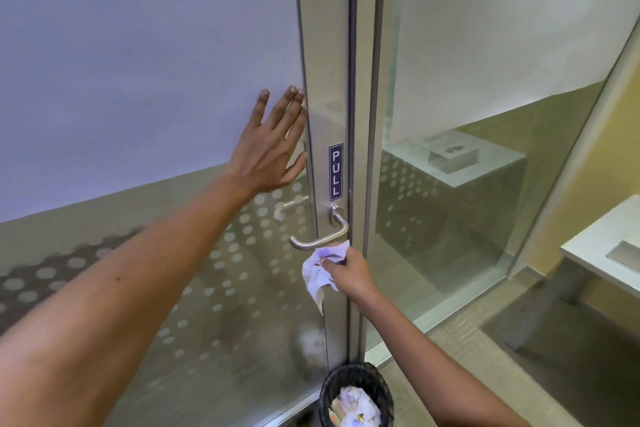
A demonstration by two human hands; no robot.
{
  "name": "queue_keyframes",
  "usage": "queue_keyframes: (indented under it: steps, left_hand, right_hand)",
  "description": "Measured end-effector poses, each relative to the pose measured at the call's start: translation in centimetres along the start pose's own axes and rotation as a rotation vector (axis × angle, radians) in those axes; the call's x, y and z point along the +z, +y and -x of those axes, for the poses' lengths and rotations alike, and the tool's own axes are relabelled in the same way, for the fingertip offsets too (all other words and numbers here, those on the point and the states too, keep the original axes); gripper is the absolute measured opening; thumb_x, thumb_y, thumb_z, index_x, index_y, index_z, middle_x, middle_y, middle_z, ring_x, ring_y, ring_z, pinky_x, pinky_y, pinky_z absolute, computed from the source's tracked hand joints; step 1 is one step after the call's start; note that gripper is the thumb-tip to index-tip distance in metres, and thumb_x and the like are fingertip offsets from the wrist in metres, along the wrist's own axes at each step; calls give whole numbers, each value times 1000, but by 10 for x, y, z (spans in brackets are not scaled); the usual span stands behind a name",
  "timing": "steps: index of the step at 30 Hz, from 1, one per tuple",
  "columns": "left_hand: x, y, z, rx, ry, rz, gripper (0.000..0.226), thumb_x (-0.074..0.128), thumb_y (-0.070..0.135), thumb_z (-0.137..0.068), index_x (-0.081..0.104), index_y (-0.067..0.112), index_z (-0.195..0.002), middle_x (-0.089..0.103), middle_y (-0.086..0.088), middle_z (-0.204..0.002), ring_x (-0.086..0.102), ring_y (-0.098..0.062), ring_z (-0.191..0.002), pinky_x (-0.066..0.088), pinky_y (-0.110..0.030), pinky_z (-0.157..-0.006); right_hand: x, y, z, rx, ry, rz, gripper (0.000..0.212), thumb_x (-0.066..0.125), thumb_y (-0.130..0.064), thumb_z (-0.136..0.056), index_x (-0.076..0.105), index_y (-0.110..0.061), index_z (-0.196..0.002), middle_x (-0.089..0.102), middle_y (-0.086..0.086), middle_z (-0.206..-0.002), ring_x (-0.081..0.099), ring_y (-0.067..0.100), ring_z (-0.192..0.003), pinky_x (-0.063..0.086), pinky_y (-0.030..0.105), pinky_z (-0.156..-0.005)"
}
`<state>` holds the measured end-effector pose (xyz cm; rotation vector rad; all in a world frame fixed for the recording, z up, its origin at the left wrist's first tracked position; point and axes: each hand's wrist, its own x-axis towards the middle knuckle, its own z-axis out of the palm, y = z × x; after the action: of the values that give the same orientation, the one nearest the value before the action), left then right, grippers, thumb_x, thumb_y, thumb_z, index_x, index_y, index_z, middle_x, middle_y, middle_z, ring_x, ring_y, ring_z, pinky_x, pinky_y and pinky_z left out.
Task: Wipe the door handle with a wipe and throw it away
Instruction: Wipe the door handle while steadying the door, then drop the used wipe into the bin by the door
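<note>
door handle (320, 236) of brushed metal sits on the pale frame of a glass door (138, 80), below a small blue sign (335, 172) that reads pull, its lever running left from the mount and ending in a rounded tip. just under the right part of the lever, the right hand (349, 274) has its fingers closed around a crumpled white wipe (320, 272); the top of the wipe reaches the underside of the lever, though whether it actually touches is hard to tell, and a loose end of it hangs down in front of the frame. the left hand (273, 146) is up and to the left of the handle, fingers spread open and flat against the frosted glass beside the frame's edge, holding nothing. the lower part of the glass is patterned with pale dots. on the floor near the foot of the door, right below the right forearm, stands a black mesh bin (356, 395) with crumpled white paper inside. to the far right, a white counter (588, 246) stands against a yellow wall.
</note>
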<state>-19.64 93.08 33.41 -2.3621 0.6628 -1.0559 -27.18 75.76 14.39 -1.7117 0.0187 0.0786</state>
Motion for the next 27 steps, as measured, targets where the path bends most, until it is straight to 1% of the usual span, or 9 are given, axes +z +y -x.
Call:
queue_keyframes:
  steps: [4,8,10,14,16,18,22,24,27]
  left_hand:
    - [0,30,21,-54,-75,11,71,42,44,-94,41,-4,-146,28,-25,-159,21,-37,-151,13,-63,-120]
    - [-7,65,43,-117,-194,45,68,38,45,-94,47,-3,-142,33,-24,-157,25,-36,-150,18,-61,-119]
    - [-10,81,55,-186,-238,68,67,37,45,-94,50,-3,-139,37,-24,-156,30,-36,-148,23,-61,-118]
    - [-13,115,77,-319,-244,156,51,43,37,-92,61,0,-121,60,-24,-131,56,-39,-125,48,-53,-99]
    - [-15,135,85,-441,-210,257,41,41,34,-90,64,2,-101,69,-18,-92,68,-38,-85,53,-42,-66]
    - [-17,154,90,-562,-257,332,40,39,35,-90,63,3,-95,65,-14,-70,63,-38,-61,48,-37,-48]
    - [-16,183,103,-639,-401,408,49,27,46,-89,59,11,-101,69,-12,-76,65,-40,-67,49,-39,-54]
    - [-17,192,107,-651,-431,422,48,28,47,-89,59,11,-98,68,-15,-77,65,-41,-67,49,-39,-56]
    - [-16,206,117,-591,-429,385,42,36,40,-88,61,7,-92,65,-16,-76,62,-39,-69,47,-39,-58]
  right_hand:
    - [-20,-10,-7,-24,-129,-24,23,56,-4,-83,76,-12,-91,64,-13,-58,58,4,-56,45,20,-59]
    - [-41,-16,-16,29,-225,-83,20,64,-21,-63,68,-3,-68,71,15,-79,58,16,-67,43,26,-63]
    - [-55,-14,-24,93,-297,-173,19,61,-31,-57,60,-11,-58,65,22,-85,54,20,-71,40,32,-68]
    - [-77,-7,-36,173,-454,-320,43,44,-35,-81,74,-3,-80,69,21,-98,56,30,-92,42,47,-87]
    - [-87,-2,-40,150,-504,-183,48,37,-24,-89,68,12,-97,71,24,-110,59,27,-89,48,49,-90]
    - [-100,0,-38,54,-600,21,39,42,-14,-90,68,13,-97,73,17,-112,64,19,-86,49,36,-80]
    - [-112,10,-35,-127,-625,363,25,62,-2,-83,72,-5,-106,71,1,-106,67,9,-89,49,8,-74]
    - [-112,21,-35,-193,-613,557,34,69,-11,-78,70,-11,-112,70,2,-109,69,16,-94,51,14,-81]
    - [-108,50,-32,-226,-591,810,18,69,-16,-73,78,-16,-89,76,6,-90,71,19,-87,54,24,-79]
